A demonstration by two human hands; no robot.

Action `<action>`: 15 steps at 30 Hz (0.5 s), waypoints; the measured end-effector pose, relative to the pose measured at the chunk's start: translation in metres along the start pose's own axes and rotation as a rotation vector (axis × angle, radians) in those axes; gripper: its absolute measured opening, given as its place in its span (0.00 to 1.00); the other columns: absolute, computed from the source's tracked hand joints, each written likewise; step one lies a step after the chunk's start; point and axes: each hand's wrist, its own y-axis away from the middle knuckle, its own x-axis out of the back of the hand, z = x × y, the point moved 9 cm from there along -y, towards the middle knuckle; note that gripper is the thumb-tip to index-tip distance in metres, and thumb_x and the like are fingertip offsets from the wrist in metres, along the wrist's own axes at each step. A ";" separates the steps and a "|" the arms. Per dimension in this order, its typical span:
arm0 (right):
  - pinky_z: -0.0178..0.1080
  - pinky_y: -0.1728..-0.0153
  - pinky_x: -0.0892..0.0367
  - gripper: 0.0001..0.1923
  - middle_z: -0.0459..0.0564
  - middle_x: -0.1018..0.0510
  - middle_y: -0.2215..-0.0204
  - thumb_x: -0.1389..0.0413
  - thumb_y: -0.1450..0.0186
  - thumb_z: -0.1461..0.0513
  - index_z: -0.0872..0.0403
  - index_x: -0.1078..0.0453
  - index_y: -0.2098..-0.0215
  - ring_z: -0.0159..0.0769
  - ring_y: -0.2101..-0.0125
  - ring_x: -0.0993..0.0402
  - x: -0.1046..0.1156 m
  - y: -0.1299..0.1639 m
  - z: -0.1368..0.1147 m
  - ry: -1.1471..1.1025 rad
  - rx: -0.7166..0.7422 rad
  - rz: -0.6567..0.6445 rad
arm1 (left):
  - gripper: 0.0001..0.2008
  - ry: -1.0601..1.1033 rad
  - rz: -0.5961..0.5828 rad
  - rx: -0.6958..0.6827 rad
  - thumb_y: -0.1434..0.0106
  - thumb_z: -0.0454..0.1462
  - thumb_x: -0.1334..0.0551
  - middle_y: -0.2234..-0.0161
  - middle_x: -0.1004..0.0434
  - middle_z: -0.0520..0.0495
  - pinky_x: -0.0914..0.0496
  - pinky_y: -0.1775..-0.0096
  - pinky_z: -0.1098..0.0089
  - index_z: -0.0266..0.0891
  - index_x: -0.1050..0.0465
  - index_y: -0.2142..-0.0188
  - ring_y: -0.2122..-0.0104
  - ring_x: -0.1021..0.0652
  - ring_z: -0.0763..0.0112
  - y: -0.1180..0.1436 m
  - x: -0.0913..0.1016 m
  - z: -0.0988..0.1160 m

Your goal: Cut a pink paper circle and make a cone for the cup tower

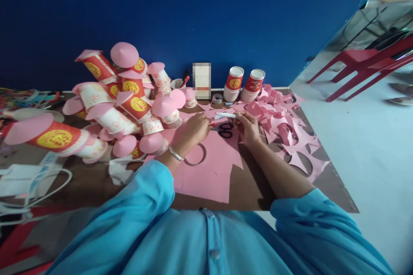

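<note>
Right hand [247, 126] pinches white pen [226, 115] | left hand [195, 128] curled, touching its tip

Light: bright daylight from the right, washing out the floor [371, 159].
Shadows: soft, under the forearms on the worktop [251, 189].
Distortion: wide-angle bending and blur at edges.

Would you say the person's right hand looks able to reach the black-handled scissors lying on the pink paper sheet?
Probably yes: the black-handled scissors lie just beside the right hand on the pink paper sheet, with nothing between them, though that hand holds a white pen.
</note>
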 end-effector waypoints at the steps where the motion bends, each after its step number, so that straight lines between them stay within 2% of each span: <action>1: 0.28 0.84 0.45 0.18 0.38 0.31 0.82 0.31 0.46 0.49 0.52 0.29 0.70 0.23 0.83 0.39 0.002 0.000 -0.002 0.013 0.013 0.010 | 0.09 0.006 0.006 0.019 0.29 0.33 0.41 0.56 0.20 0.35 0.27 0.45 0.53 0.36 0.20 0.61 0.49 0.21 0.51 -0.003 -0.001 -0.001; 3: 0.28 0.84 0.48 0.18 0.37 0.32 0.82 0.32 0.44 0.49 0.52 0.29 0.70 0.22 0.84 0.41 0.007 -0.001 -0.004 0.047 0.036 0.031 | 0.09 0.021 0.042 0.077 0.30 0.31 0.41 0.57 0.19 0.37 0.27 0.46 0.54 0.37 0.21 0.62 0.51 0.20 0.53 -0.005 -0.001 -0.008; 8: 0.30 0.82 0.48 0.16 0.37 0.35 0.84 0.35 0.41 0.50 0.52 0.30 0.72 0.24 0.83 0.44 0.010 -0.002 -0.008 0.163 0.080 0.045 | 0.06 0.121 0.127 0.151 0.32 0.31 0.38 0.55 0.17 0.41 0.24 0.51 0.60 0.38 0.24 0.56 0.54 0.18 0.58 -0.002 0.003 -0.029; 15: 0.31 0.80 0.47 0.14 0.37 0.36 0.85 0.39 0.41 0.50 0.52 0.31 0.72 0.27 0.83 0.44 0.004 -0.003 -0.006 0.298 0.127 0.011 | 0.05 0.276 0.183 0.146 0.34 0.31 0.35 0.59 0.14 0.46 0.24 0.56 0.66 0.41 0.24 0.60 0.59 0.16 0.62 0.004 0.005 -0.040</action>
